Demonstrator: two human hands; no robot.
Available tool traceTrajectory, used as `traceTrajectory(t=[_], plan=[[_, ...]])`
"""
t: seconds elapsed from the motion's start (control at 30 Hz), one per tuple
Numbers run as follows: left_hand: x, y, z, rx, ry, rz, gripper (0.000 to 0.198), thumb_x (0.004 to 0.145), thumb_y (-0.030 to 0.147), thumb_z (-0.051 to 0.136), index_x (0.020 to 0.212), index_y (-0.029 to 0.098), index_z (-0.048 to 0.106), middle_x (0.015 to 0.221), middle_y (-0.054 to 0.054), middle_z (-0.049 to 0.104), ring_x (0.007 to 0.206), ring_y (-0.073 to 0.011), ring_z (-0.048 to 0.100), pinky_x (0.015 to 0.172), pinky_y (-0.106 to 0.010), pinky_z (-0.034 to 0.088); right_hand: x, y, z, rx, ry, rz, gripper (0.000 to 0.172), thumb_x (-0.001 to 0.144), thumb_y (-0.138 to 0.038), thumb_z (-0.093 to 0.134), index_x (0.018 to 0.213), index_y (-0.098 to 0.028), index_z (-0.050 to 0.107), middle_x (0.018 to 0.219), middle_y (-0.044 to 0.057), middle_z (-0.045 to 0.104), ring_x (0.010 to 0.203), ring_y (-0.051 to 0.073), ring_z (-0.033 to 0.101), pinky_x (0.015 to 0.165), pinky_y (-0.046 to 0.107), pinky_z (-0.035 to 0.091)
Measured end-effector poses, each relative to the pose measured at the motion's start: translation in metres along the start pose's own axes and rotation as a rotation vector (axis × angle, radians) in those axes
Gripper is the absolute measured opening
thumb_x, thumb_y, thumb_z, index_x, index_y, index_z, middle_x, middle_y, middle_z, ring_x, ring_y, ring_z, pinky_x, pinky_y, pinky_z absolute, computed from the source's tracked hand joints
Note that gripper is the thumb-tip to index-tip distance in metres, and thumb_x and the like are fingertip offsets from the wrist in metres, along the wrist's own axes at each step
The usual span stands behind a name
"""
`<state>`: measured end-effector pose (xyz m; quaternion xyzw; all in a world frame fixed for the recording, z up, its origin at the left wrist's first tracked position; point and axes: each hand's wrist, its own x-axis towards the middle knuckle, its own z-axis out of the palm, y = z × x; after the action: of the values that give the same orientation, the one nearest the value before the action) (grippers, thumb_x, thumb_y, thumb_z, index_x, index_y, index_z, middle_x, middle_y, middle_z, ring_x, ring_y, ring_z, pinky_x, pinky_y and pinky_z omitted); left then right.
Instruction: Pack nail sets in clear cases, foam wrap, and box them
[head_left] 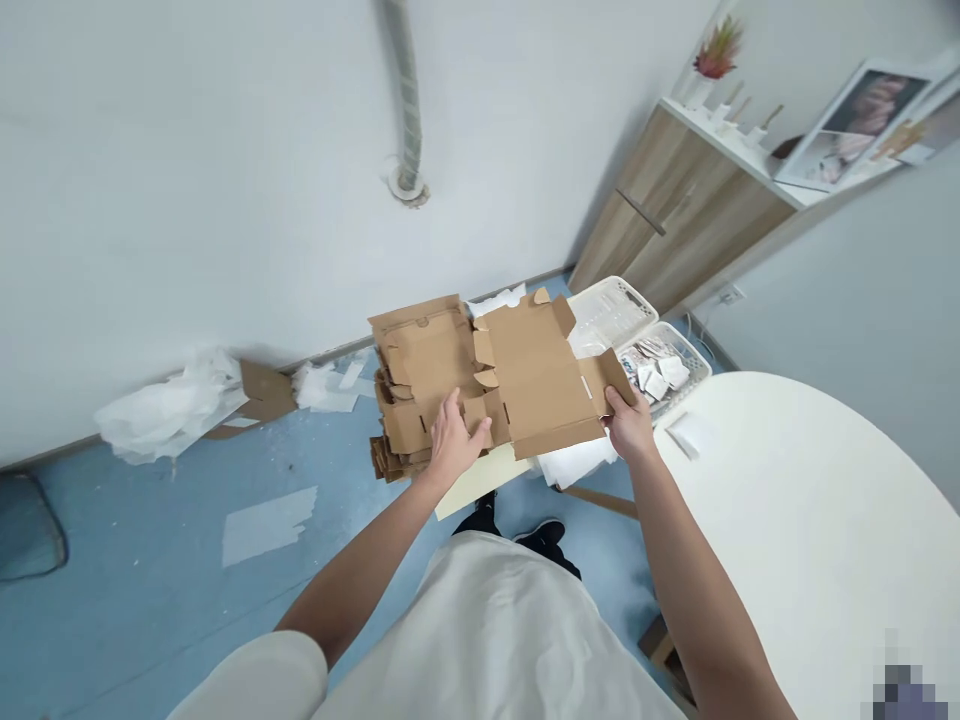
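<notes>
A flattened brown cardboard box (536, 370) with cut flaps and slots hangs in front of me, tilted. My right hand (630, 422) grips its right flap, thumb on top. To its left rises a stack of similar unfolded cardboard boxes (431, 360), with ragged edges on the left side. My left hand (455, 440) rests at the near edge of the stack with its fingers spread, close to a small flap beside the held box. A pale yellow sheet (480, 480) shows beneath the cardboard.
On the right stands a round white table (817, 500), with white baskets (679, 365) of small packets behind it. A wooden cabinet (697, 200) is at the back right. White wrapping (176, 405) and a cardboard piece (266, 392) lie along the wall.
</notes>
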<state>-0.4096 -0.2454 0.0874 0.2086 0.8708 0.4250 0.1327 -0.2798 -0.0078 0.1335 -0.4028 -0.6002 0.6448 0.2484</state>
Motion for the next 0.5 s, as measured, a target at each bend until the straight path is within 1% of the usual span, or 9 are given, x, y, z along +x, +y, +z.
traceTrajectory(t=[0.03,0.1,0.17,0.23,0.3,0.37,0.43,0.5], plan=[[0.002,0.003,0.009,-0.059,-0.024,0.008,0.071,0.071,0.040,0.056,0.129,0.018,0.023,0.128,-0.015,0.037,0.116,-0.0264,0.039,0.094,-0.043,0.031,-0.004,0.004,-0.014,0.030,0.061,0.006,0.041,0.069,-0.039,0.056,0.104,-0.019,0.052,0.073,0.000,0.056,0.051,0.008,0.048,0.036,0.017,0.035],[0.004,0.012,0.029,-0.213,-0.101,0.022,0.061,0.073,0.037,0.055,0.126,0.018,0.029,0.122,-0.013,0.045,0.109,-0.0222,0.046,0.090,-0.037,0.037,-0.016,0.012,-0.042,0.077,0.176,-0.004,0.040,0.069,-0.040,0.056,0.102,-0.018,0.052,0.072,-0.001,0.055,0.052,0.008,0.047,0.038,0.017,0.036],[0.004,0.026,0.049,-0.361,-0.205,0.039,0.049,0.075,0.033,0.052,0.119,0.017,0.037,0.107,-0.010,0.056,0.095,-0.0177,0.055,0.081,-0.032,0.043,-0.033,0.017,-0.071,0.094,0.258,-0.027,0.039,0.069,-0.040,0.056,0.102,-0.018,0.052,0.072,-0.001,0.054,0.051,0.007,0.046,0.038,0.018,0.036],[0.000,0.043,0.068,-0.432,-0.290,0.069,0.041,0.075,0.031,0.052,0.112,0.016,0.043,0.091,-0.007,0.061,0.078,-0.0139,0.058,0.071,-0.027,0.046,-0.054,0.021,-0.100,0.085,0.319,-0.056,0.041,0.070,-0.041,0.055,0.105,-0.020,0.052,0.077,0.000,0.055,0.053,0.008,0.047,0.039,0.018,0.037],[-0.008,0.065,0.086,-0.434,-0.344,0.119,0.040,0.072,0.030,0.054,0.109,0.016,0.046,0.082,-0.005,0.061,0.068,-0.0113,0.056,0.063,-0.023,0.045,-0.079,0.026,-0.131,0.068,0.396,-0.075,0.045,0.070,-0.043,0.054,0.110,-0.022,0.050,0.088,0.002,0.055,0.061,0.010,0.050,0.043,0.020,0.041],[-0.021,0.089,0.104,-0.406,-0.393,0.180,0.039,0.071,0.030,0.056,0.107,0.016,0.049,0.079,-0.003,0.060,0.064,-0.0100,0.054,0.058,-0.021,0.044,-0.105,0.035,-0.164,0.064,0.489,-0.069,0.047,0.072,-0.046,0.051,0.112,-0.022,0.049,0.099,0.004,0.055,0.072,0.013,0.054,0.050,0.023,0.045],[-0.039,0.113,0.125,-0.368,-0.461,0.249,0.039,0.070,0.031,0.056,0.106,0.017,0.052,0.079,-0.002,0.059,0.064,-0.0095,0.053,0.056,-0.019,0.043,-0.131,0.047,-0.197,0.069,0.585,-0.060,0.047,0.074,-0.048,0.046,0.112,-0.021,0.049,0.105,0.006,0.054,0.083,0.016,0.054,0.060,0.027,0.047],[-0.058,0.135,0.149,-0.314,-0.529,0.333,0.039,0.071,0.031,0.055,0.106,0.017,0.053,0.079,-0.002,0.057,0.063,-0.0091,0.051,0.055,-0.019,0.042,-0.157,0.062,-0.230,0.058,0.693,-0.071,0.046,0.076,-0.048,0.043,0.111,-0.019,0.050,0.106,0.007,0.055,0.090,0.017,0.053,0.070,0.029,0.045]])
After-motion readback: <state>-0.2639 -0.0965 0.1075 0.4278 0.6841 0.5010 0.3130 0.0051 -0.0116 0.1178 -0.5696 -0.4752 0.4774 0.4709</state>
